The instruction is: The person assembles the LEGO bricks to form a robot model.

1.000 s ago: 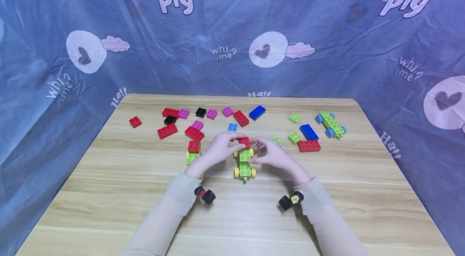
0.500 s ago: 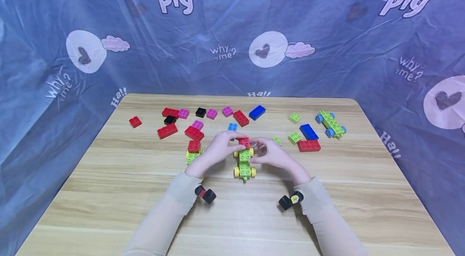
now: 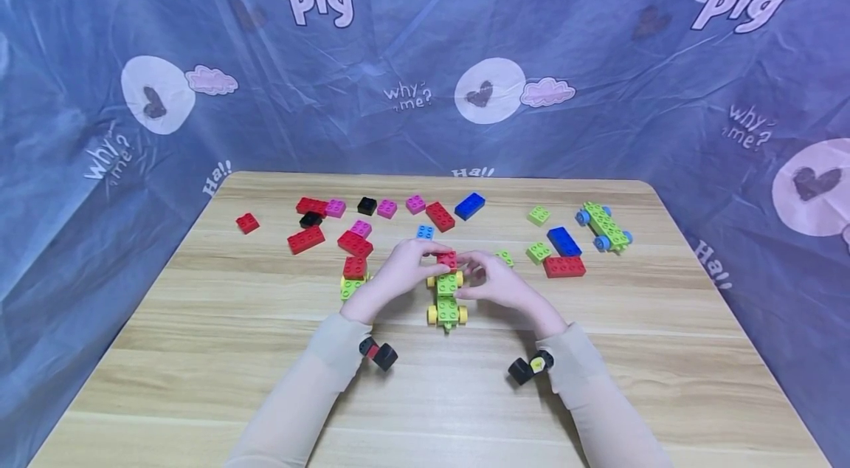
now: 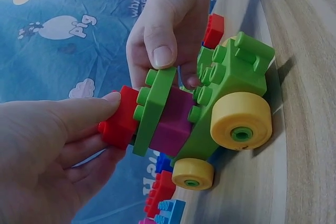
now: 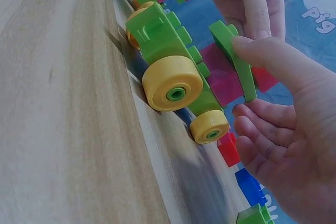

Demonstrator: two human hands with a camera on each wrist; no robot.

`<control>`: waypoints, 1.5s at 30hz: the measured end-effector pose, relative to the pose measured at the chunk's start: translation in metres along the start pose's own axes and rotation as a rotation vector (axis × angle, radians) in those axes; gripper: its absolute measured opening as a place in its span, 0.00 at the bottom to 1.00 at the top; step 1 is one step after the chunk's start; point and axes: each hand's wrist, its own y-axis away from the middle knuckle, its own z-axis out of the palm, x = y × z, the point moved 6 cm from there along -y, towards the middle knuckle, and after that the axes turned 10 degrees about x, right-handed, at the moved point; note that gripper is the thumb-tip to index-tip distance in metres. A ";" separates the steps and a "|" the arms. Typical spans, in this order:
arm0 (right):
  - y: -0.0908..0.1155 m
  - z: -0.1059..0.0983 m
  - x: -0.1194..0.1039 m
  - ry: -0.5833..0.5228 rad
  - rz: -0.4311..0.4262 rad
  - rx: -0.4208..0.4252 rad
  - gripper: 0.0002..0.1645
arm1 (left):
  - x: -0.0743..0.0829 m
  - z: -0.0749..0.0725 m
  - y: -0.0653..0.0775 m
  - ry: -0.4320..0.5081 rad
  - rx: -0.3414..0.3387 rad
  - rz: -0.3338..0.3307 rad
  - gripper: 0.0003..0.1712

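Observation:
My left hand (image 3: pixel 406 267) pinches a red brick (image 4: pixel 121 118) between thumb and fingers at the top of a stack. Directly below that brick is a flat green plate (image 4: pixel 156 111), tilted above a magenta brick (image 4: pixel 174 121). The magenta brick sits on one end of a green toy car base (image 4: pixel 236 80) with yellow wheels. My right hand (image 3: pixel 494 280) grips the green plate, thumb on one edge and fingertips at the opposite edge, as the right wrist view shows. The car base rests on the table; its far end is hidden by the hands in the head view.
A similar yellow-wheeled car (image 3: pixel 352 289) carrying a red brick (image 3: pixel 355 267) stands left, partly behind my left forearm. Loose red, magenta, black, blue and green bricks lie across the back. A green base with blue wheels (image 3: pixel 604 226) is at back right.

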 end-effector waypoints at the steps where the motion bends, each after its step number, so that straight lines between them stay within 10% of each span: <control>1: 0.000 0.000 0.000 0.001 0.002 -0.001 0.38 | 0.000 0.000 0.000 -0.001 0.001 0.000 0.22; 45: 0.000 0.003 -0.003 -0.001 0.037 -0.017 0.39 | 0.008 0.001 -0.007 -0.106 -0.088 -0.094 0.20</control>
